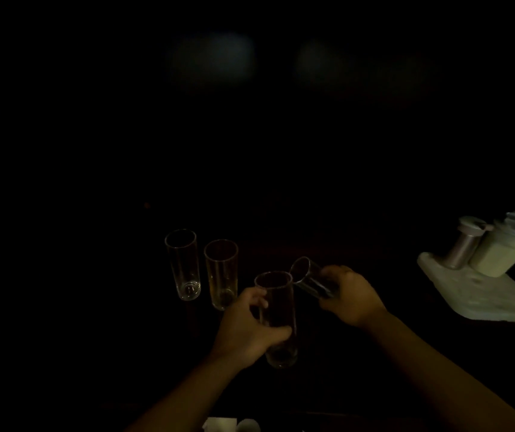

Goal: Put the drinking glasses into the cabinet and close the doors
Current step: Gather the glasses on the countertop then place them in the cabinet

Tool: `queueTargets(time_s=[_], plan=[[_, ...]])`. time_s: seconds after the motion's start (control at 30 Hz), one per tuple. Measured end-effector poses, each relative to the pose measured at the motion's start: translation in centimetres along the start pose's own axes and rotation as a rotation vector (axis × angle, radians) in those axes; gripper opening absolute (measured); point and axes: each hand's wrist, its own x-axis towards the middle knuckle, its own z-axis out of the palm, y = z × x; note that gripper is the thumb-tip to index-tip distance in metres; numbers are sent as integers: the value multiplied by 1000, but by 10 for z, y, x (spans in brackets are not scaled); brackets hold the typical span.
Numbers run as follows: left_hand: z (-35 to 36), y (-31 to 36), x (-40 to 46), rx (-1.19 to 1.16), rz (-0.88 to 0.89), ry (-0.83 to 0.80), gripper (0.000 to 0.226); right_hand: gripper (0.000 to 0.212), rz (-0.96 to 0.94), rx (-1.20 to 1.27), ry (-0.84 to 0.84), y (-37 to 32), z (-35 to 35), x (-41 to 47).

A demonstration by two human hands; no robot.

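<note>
Now your left hand [251,330] grips an upright tall clear glass [276,319], your right hand [351,296] a tilted glass [309,275]; two more glasses [184,265] stand at ten o'clock, a white appliance [484,269] at three.

The place reads as a home kitchen or dining corner, though the frame is so dark that walls, cabinet and most of the surface cannot be made out. Tall straight-sided drinking glasses [184,265] stand upright in the middle of a dark counter or table [359,251], which suggests a place for serving or storing drinkware. At the right edge sits a pale countertop appliance [480,275] with a white base, a metal cylinder and a cream container, like a small kitchen machine. Two dim pale patches glow far above.
</note>
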Motion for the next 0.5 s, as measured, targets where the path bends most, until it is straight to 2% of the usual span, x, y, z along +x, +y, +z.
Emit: queueTargets(time_s=[0.2,0.3,0.5], plan=[[-50,-16,-23,49,88,111,71,63,-25,319,-2,-38,30,-17],[-74,-26,-30,47,120,146,68,56,-38,508,-15,-62,47,-26],[-107,-42,-30,61,136,237,74,56,-38,808,-33,-101,83,-36]])
